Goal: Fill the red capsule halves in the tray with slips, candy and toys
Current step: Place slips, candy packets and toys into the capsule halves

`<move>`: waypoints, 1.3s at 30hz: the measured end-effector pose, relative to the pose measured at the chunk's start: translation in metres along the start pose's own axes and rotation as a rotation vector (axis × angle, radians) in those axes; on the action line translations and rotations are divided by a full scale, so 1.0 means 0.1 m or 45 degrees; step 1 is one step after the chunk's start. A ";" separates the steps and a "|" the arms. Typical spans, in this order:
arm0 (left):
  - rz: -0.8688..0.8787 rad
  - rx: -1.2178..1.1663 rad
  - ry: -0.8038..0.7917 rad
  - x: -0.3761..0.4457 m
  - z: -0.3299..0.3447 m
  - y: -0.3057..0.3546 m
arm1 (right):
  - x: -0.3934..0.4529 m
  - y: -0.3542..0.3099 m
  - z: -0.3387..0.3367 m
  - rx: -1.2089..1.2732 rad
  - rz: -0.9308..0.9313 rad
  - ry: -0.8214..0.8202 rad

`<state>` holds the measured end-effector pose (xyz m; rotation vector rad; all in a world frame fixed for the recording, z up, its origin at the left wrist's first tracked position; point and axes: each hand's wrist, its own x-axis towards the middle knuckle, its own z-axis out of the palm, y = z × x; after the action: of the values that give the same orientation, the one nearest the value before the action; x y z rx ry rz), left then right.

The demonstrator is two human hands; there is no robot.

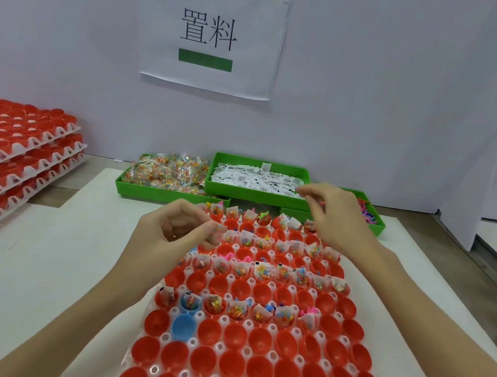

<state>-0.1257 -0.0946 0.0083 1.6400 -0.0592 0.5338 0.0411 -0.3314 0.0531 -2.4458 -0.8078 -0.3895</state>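
Hovering over the far rows of the tray (pixel 270 327), both hands work above the red capsule halves (pixel 235 335). The left hand (pixel 172 232) pinches a small colourful candy packet in its curled fingers (pixel 213 231). The right hand (pixel 336 217) has fingers bent together near the green bin of slips (pixel 258 178); whether they grasp anything I cannot tell. Several far rows already hold slips and candy; near rows sit bare on the tabletop (pixel 40 271).

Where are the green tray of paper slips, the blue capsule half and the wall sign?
green tray of paper slips (pixel 255 196): head view, front wall.
blue capsule half (pixel 183 327): head view, inner bowl.
wall sign (pixel 209 29): head view, printed characters.
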 end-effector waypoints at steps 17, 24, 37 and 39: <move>0.040 0.040 0.006 0.00 -0.07 -0.02 | 1.06 -0.05 0.54 0.111 0.487 -0.389; 0.025 0.061 0.008 -0.01 -0.07 -0.01 | 1.04 0.14 0.57 0.206 0.451 -0.260; -0.056 0.071 0.088 -0.02 -0.07 0.01 | 0.80 0.18 0.49 0.331 0.220 0.369; -0.093 0.005 0.108 -0.03 -0.05 0.04 | 0.68 0.12 0.44 0.449 0.253 0.400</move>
<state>-0.1315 -0.0917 0.0113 1.6155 0.0641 0.5471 0.1057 -0.2831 0.0412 -2.0451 -0.4500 -0.4937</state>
